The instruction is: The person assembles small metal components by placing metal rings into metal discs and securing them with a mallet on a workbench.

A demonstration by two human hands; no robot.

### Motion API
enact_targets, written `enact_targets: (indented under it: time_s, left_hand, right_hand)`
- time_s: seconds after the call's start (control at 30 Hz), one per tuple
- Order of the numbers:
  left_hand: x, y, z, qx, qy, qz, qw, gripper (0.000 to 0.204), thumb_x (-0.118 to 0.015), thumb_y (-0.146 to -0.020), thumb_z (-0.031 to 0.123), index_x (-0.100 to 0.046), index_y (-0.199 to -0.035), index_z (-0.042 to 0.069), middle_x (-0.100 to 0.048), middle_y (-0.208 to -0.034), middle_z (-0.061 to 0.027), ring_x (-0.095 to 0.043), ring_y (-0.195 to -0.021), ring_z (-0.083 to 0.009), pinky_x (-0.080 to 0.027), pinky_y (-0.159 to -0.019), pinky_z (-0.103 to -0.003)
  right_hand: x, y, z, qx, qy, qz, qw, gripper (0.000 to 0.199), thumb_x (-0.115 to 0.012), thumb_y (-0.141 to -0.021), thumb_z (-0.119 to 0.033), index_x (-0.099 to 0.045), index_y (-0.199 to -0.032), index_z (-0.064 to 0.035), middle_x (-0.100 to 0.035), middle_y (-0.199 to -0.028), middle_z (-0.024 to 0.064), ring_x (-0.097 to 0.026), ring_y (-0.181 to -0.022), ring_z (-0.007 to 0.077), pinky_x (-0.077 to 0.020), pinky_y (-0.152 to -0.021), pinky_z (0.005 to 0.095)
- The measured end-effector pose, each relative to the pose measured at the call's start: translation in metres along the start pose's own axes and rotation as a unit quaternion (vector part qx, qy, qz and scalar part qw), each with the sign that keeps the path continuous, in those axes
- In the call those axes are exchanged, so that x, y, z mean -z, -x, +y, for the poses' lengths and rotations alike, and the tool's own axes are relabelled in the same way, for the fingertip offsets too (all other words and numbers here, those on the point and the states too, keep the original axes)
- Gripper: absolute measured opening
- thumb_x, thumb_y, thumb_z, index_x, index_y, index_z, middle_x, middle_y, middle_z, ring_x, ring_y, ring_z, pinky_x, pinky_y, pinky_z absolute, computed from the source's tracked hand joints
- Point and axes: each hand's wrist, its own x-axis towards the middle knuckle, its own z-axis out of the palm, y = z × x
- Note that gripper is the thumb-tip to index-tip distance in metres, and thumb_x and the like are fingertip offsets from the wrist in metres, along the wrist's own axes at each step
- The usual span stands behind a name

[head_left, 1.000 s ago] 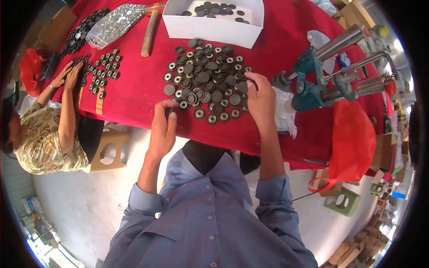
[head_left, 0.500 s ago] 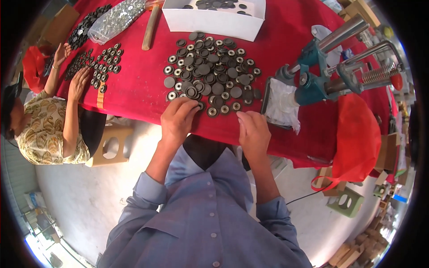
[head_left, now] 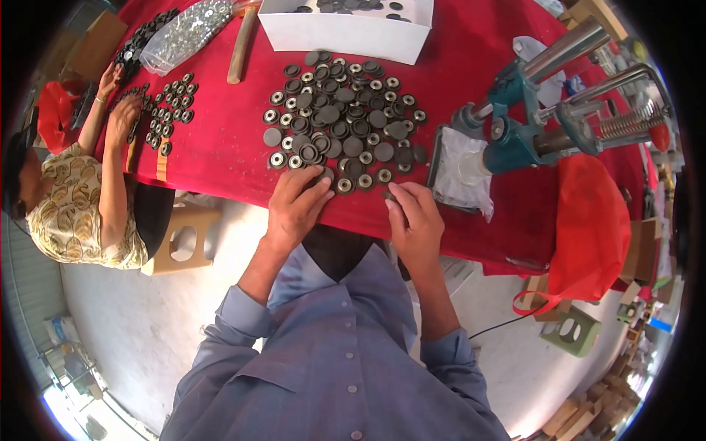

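Dozens of dark discs [head_left: 342, 125] lie in a loose pile on the red table [head_left: 220, 140], and we have both hands at the pile's near edge, at 6 o'clock from its middle. Our left hand [head_left: 294, 209] lies palm down, fingers loosely spread, its fingertips [head_left: 320, 184] touching the nearest discs; we cannot tell whether it grips one. Our right hand [head_left: 415, 220] is curled, with the fingers pinching a dark disc [head_left: 390, 197] just at the table's edge. At 12 o'clock from the pile stands a white box [head_left: 346, 33] with more discs inside. At 3 o'clock sits a clear bag [head_left: 460, 173], and beyond it a teal press [head_left: 529, 128]. A red bag [head_left: 588, 228] hangs off the table at 4 o'clock. At 9 o'clock another person's hand [head_left: 121, 117] rests on a smaller group of discs [head_left: 165, 99], with a hammer [head_left: 241, 44] at 11 o'clock.
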Motion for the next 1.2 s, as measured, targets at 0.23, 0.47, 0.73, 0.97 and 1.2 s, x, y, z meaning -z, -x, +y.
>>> enact_targets:
  time_s: [0.23, 0.47, 0.73, 0.97, 1.2]
  left_hand:
    - [-0.001, 0.003, 0.0, 0.015, 0.013, -0.008, 1.0, 0.034, -0.089, -0.077, 0.001, -0.077, -0.109, 0.004, -0.072, -0.111, -0.0121, -0.07, -0.096, -0.0321, -0.059, -0.08, -0.042]
    - [-0.003, 0.001, -0.003, -0.023, -0.012, 0.002, 1.0, 0.034, -0.087, -0.077, 0.0, -0.077, -0.109, 0.003, -0.072, -0.105, -0.0107, -0.069, -0.09, -0.0296, -0.057, -0.076, -0.041]
    - [0.0, 0.002, -0.009, -0.051, -0.008, -0.02, 0.998, 0.03, -0.085, -0.079, 0.004, -0.077, -0.108, 0.004, -0.071, -0.104, -0.0072, -0.067, -0.089, -0.0278, -0.054, -0.076, -0.04]
    - [-0.003, 0.004, -0.01, -0.039, -0.004, 0.003, 0.999, 0.026, -0.085, -0.08, 0.005, -0.077, -0.105, 0.006, -0.069, -0.098, -0.0049, -0.065, -0.085, -0.0258, -0.051, -0.071, -0.039]
    - [-0.005, 0.004, -0.008, -0.029, -0.005, 0.016, 0.999, 0.024, -0.086, -0.081, 0.007, -0.079, -0.104, 0.008, -0.068, -0.095, -0.0051, -0.065, -0.083, -0.0258, -0.05, -0.068, -0.039]
  right_hand:
    - [-0.008, -0.02, -0.005, -0.075, -0.095, 0.001, 0.993, 0.028, -0.076, -0.091, 0.006, -0.077, -0.117, -0.0015, -0.074, -0.103, 0.0103, -0.072, -0.082, 0.0183, -0.0572, -0.068, 0.0285]
    - [-0.022, -0.032, -0.004, -0.018, -0.111, 0.012, 0.994, 0.024, -0.075, -0.091, 0.005, -0.077, -0.114, -0.0026, -0.074, -0.107, 0.012, -0.074, -0.09, 0.0247, -0.059, -0.074, 0.0335]
    - [-0.035, -0.025, -0.001, 0.093, 0.043, -0.032, 0.994, 0.028, -0.077, -0.087, 0.004, -0.077, -0.115, -0.0017, -0.071, -0.115, 0.0111, -0.068, -0.099, 0.0311, -0.0582, -0.083, 0.0415]
    - [-0.036, -0.009, -0.002, 0.109, 0.101, -0.056, 0.987, 0.028, -0.076, -0.089, 0.001, -0.077, -0.116, -0.0022, -0.069, -0.121, 0.0101, -0.067, -0.101, 0.0313, -0.0583, -0.084, 0.0411]
    - [-0.043, 0.013, 0.0, 0.123, 0.211, -0.041, 0.969, 0.042, -0.067, -0.092, -0.004, -0.071, -0.134, -0.0053, -0.066, -0.135, 0.0094, -0.065, -0.114, 0.0315, -0.0546, -0.094, 0.0444]
